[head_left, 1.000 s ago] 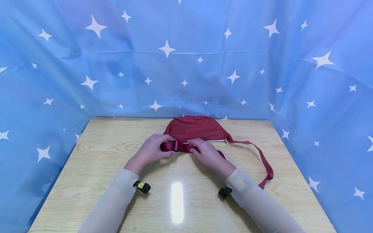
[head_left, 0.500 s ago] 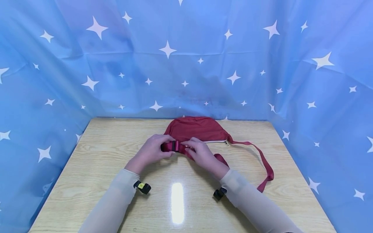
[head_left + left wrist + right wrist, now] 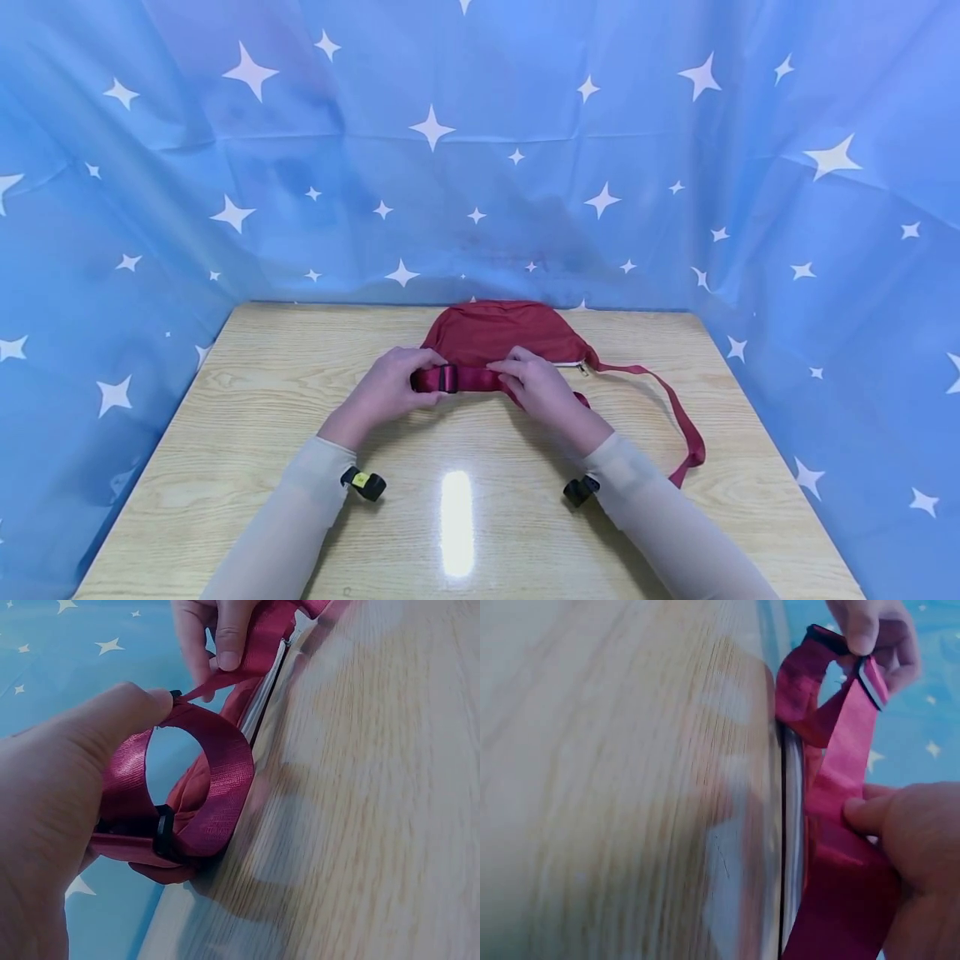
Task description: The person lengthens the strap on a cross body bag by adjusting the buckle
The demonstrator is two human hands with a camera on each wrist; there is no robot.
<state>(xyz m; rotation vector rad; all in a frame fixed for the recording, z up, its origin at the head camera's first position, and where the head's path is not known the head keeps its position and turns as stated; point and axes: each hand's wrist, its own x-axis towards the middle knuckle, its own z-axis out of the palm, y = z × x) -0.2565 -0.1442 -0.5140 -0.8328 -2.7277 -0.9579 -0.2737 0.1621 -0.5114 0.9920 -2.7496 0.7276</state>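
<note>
A dark red waist bag (image 3: 491,329) lies at the back of the table, its white-edged zipper (image 3: 567,364) facing forward. In front of it my left hand (image 3: 386,387) grips the red webbing strap by a black slider (image 3: 448,378). The strap bends into a round loop (image 3: 232,780) in the left wrist view, with a second black plastic fitting (image 3: 163,831) at its lower end. My right hand (image 3: 536,387) pinches the strap (image 3: 477,379) to the right of the slider, and the webbing runs taut between both hands. Some of the left fingers are hidden behind the strap.
The strap's other length (image 3: 678,408) curves off the bag's right end toward the right forearm. A light wood-grain table (image 3: 300,333) carries everything, with a bright reflection at its front middle. Blue star-printed curtains (image 3: 487,150) enclose its back and sides.
The right hand first slid left along the strap toward the slider, then moved back right, drawing the slack webbing straight. The left hand has stayed almost still on the strap.
</note>
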